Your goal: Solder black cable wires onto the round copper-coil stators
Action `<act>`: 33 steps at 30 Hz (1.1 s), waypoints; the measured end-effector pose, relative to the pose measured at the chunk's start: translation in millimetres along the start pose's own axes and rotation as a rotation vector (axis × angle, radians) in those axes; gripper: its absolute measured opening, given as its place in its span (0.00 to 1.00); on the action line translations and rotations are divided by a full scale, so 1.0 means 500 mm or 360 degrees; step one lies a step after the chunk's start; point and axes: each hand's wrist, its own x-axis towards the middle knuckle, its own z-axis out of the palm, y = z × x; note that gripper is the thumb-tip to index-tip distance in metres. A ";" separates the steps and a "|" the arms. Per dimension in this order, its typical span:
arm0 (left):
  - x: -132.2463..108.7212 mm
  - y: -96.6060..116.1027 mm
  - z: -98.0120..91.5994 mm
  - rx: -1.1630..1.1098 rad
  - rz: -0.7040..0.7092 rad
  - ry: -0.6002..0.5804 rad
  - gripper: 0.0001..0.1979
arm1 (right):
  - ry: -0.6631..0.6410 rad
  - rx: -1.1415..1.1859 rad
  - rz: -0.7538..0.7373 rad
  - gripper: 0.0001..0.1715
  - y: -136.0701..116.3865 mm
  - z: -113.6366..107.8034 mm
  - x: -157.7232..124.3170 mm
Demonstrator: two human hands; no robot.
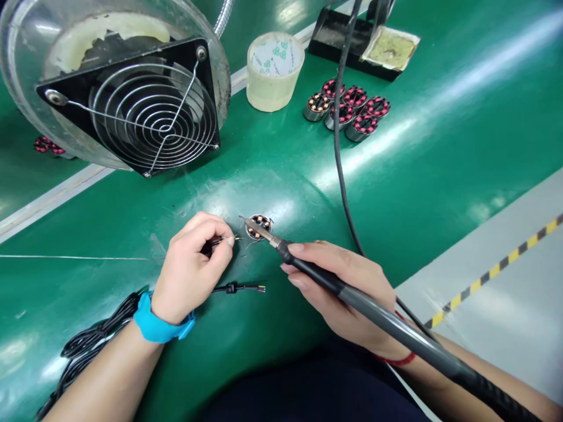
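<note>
My right hand (343, 287) is closed round the grip of a soldering iron (325, 278), whose tip reaches over the near-left side of a small motor stator (259, 227) with copper windings. Between thumb and fingertips, my left hand (197, 252) pinches a cable end (214, 241); its thin stripped wires point toward the stator. A solder wire (88, 257) stretches in from the left edge toward this hand. Below it lies another black cable (233, 288) with a strain relief and coloured wire ends. I cannot tell whether the iron tip touches anything.
A caged fan (162, 126) stands at upper left. Beyond the stator are a tape roll (272, 76), several stators (352, 108) and a soldering iron stand (347, 44). The iron's cord (338, 135) crosses the bench. Coiled black cables (103, 319) lie by my left forearm.
</note>
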 end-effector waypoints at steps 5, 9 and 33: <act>0.001 -0.002 -0.001 -0.0019 0.0007 -0.0014 0.07 | -0.0262 -0.0045 0.0000 0.19 -0.004 -0.011 0.042; 0.001 -0.003 -0.002 -0.0032 0.0030 -0.0009 0.07 | -0.0530 -0.0136 -0.0062 0.16 0.001 -0.011 0.092; -0.018 0.008 -0.093 -0.0169 -0.0324 0.0413 0.06 | -0.0204 -0.0123 -0.0291 0.18 0.051 0.025 0.125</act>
